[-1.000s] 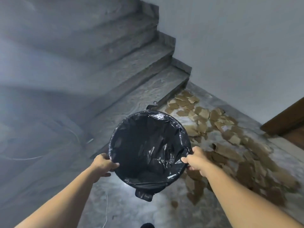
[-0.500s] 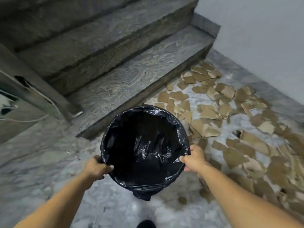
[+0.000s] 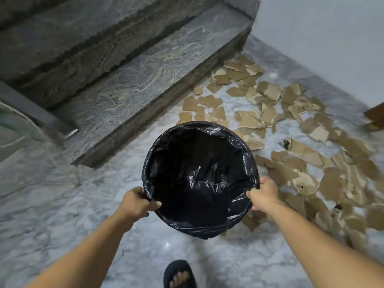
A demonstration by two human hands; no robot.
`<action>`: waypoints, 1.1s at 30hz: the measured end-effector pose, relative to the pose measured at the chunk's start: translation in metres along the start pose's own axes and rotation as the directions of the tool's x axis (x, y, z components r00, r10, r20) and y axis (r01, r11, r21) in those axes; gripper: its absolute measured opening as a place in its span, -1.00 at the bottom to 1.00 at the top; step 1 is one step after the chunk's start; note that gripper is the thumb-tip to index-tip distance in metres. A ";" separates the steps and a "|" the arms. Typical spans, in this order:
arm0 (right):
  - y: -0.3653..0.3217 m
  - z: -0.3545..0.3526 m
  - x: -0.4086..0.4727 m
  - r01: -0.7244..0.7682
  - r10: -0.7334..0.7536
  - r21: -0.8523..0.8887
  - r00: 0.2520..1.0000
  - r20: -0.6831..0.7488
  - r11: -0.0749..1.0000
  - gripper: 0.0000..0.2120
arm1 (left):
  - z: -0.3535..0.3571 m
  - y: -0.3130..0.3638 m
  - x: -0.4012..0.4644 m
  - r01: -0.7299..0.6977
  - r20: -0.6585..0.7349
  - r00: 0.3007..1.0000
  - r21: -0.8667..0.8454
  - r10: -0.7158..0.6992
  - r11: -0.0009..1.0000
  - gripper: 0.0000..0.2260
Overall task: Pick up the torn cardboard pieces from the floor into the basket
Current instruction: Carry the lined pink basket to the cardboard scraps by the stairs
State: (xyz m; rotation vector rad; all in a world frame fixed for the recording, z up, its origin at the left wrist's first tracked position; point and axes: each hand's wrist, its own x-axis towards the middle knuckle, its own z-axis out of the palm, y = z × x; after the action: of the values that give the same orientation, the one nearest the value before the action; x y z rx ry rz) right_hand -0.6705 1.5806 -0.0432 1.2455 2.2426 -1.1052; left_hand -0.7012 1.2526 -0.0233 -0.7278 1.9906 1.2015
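Note:
A round basket (image 3: 226, 134) lined with a black plastic bag is held above the marble floor in front of me, its inside dark with nothing visible in it. My left hand (image 3: 136, 201) grips its near-left rim. My right hand (image 3: 264, 193) grips its near-right rim. Several torn brown cardboard pieces (image 3: 291, 156) lie scattered on the floor to the right of and beyond the basket, reaching toward the wall.
Grey stone stairs (image 3: 135, 80) rise at the upper left, their lowest step just beyond the basket. A white wall (image 3: 322, 38) bounds the right side. A brown wooden edge (image 3: 375, 115) shows at far right. My foot in a dark sandal (image 3: 179, 275) stands below the basket.
The view has tilted down and the stairs have slid up and left. The basket stays held in both hands, now nearer the cardboard pieces. My sandalled foot has come into view.

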 end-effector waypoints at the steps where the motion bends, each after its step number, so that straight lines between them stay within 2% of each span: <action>1: 0.003 -0.005 0.001 0.005 -0.005 -0.013 1.000 -0.018 1.000 -0.82 | 0.002 0.001 -0.002 -0.005 0.025 1.000 0.001 0.005 1.000 -0.73; 5: 0.027 -0.019 -0.003 -0.030 0.028 -0.043 0.999 -0.045 0.999 -0.79 | 0.017 0.001 -0.012 -0.025 0.118 0.993 0.125 0.010 0.992 -0.76; 12: 0.064 -0.017 0.005 0.034 -0.033 -0.007 0.996 0.080 0.999 -0.69 | 0.040 -0.008 -0.013 -0.015 -0.075 0.996 0.297 0.040 0.955 -0.76; 14: 0.066 -0.022 0.004 0.035 -0.040 0.041 0.991 0.125 0.999 -0.68 | 0.045 -0.006 -0.016 -0.013 -0.155 0.984 0.428 0.088 0.903 -0.64; 16: 0.066 -0.034 0.003 0.039 -0.048 0.067 0.987 0.152 0.997 -0.59 | 0.054 -0.003 -0.022 0.011 -0.238 0.961 0.541 0.141 0.841 -0.38; 17: 0.068 -0.044 0.003 0.025 -0.039 0.089 0.987 0.158 0.996 -0.53 | 0.063 0.001 -0.028 0.003 -0.275 0.939 0.603 0.204 0.798 -0.32; 19: 0.077 -0.067 0.008 -0.004 -0.019 0.131 0.984 0.175 0.991 -0.50 | 0.086 0.011 -0.044 -0.023 -0.313 0.876 0.732 0.366 0.681 -0.31; 21: 0.089 -0.095 0.014 -0.001 -0.021 0.118 0.983 0.182 0.993 -0.50 | 0.115 0.026 -0.062 -0.067 -0.287 0.822 0.808 0.491 0.585 -0.31; 24: 0.118 -0.150 0.025 0.001 -0.012 0.056 0.978 0.208 0.998 -0.48 | 0.171 0.053 -0.095 -0.161 -0.205 0.825 0.809 0.527 0.566 -0.44; 27: 0.157 -0.219 0.034 0.075 -0.072 -0.005 0.972 0.224 0.997 -0.50 | 0.242 0.074 -0.138 -0.295 -0.129 0.834 0.717 0.536 0.632 -0.66; 29: 0.187 -0.265 0.038 0.117 -0.109 -0.021 0.967 0.232 0.993 -0.57 | 0.294 0.081 -0.167 -0.337 -0.101 0.846 0.660 0.523 0.672 -0.78; 33: 0.248 -0.342 0.057 0.103 -0.066 -0.164 0.975 0.214 0.981 -0.73 | 0.386 0.082 -0.192 -0.350 -0.007 0.894 0.612 0.448 0.709 -0.81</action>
State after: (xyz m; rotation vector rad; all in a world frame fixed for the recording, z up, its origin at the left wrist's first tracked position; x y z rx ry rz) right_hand -0.4736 1.9525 0.0242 0.9273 2.1964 -0.9934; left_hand -0.5424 1.6563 0.0424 -0.0533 2.5616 0.6503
